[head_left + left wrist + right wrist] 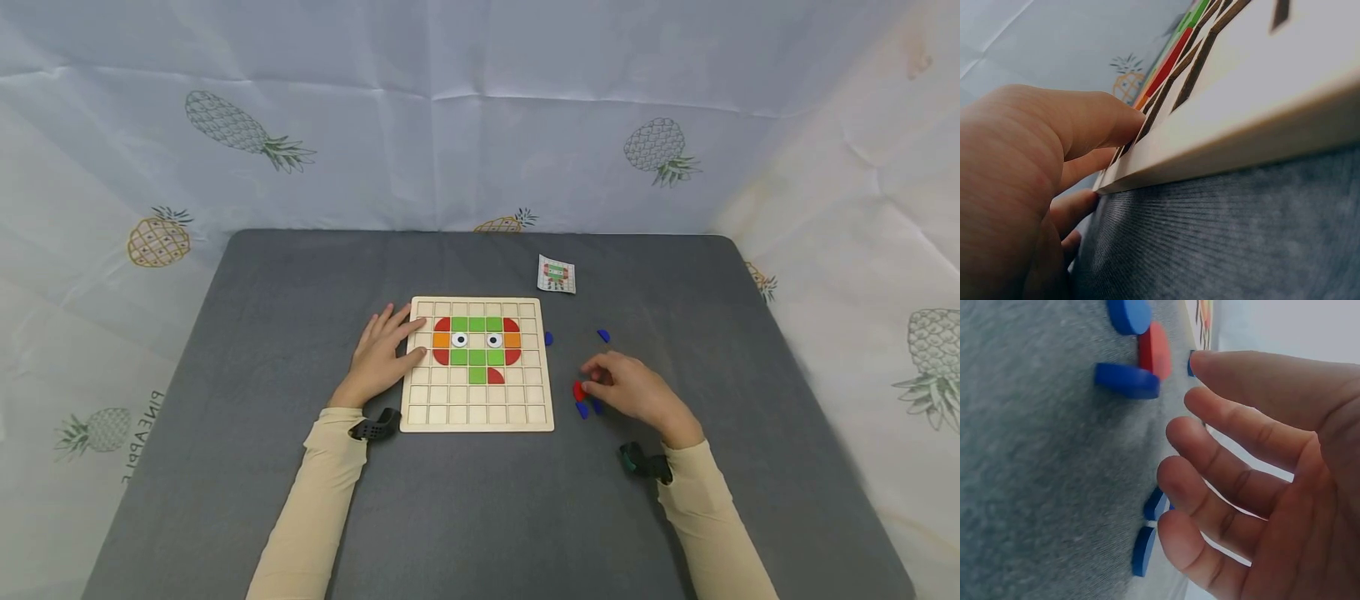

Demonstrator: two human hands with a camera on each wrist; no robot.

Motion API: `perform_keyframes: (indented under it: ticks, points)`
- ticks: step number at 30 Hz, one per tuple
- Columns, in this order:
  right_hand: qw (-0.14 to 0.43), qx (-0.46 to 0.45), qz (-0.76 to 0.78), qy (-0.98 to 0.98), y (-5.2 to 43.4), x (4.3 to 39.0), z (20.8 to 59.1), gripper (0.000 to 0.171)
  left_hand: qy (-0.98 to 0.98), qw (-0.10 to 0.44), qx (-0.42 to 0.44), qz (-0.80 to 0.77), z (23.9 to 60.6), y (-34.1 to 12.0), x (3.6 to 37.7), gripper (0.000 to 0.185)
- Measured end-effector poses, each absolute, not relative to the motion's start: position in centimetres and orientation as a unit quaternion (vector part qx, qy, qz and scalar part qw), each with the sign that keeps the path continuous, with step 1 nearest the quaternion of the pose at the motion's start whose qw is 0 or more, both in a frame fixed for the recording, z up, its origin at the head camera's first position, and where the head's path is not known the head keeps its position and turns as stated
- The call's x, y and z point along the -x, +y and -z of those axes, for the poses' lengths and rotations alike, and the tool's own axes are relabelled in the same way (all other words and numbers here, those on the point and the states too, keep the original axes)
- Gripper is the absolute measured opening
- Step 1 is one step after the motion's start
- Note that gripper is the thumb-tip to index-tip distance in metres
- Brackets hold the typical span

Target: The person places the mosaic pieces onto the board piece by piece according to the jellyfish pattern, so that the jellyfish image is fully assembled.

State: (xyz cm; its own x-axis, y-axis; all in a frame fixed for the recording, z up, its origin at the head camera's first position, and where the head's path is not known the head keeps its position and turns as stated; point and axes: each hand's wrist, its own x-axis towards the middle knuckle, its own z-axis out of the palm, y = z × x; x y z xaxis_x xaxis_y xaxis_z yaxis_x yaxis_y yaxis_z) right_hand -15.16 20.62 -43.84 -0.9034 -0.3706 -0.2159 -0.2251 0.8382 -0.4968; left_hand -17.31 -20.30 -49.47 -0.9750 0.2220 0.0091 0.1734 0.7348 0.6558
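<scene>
Nearest the camera: two cream sleeves over a grey table. Left hand lying flat, fingers straight, on the left edge of the wooden grid board, gripping nothing. Right hand hovering right of the board, fingers loosely spread and empty, fingertips just beside a red piece lying toward the board from the palm. Blue pieces close by; right hand far nearer. Pattern card toward the far edge.

Surface: dark grey fabric-covered table with rounded corners | Backdrop: white creased cloth printed with pineapples, draped behind and along both sides | Light: even, diffuse, soft shadows
</scene>
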Motion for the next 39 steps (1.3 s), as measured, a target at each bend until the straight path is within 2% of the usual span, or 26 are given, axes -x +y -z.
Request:
perform_keyframes:
  ticks: [4,11,28,39]
  points:
    - [0.154,0.156,0.230,0.948,20.8,15.1,44.0,0.017,0.931,0.036,-0.104,-0.349,49.5,-20.3,17.3,0.057]
    - [0.152,0.147,0.197,0.957,20.6,14.9,44.2,0.023,0.931,0.033,-0.105,-0.347,49.4,-20.3,17.3,0.056]
    - [0.135,0.140,0.172,0.966,19.4,14.6,44.6,0.018,0.932,0.033,-0.105,-0.346,49.4,-20.3,17.3,0.056]
    - [0.164,0.123,0.151,0.967,18.4,14.5,44.4,0.032,0.930,0.036,-0.106,-0.351,49.4,-20.3,17.3,0.056]
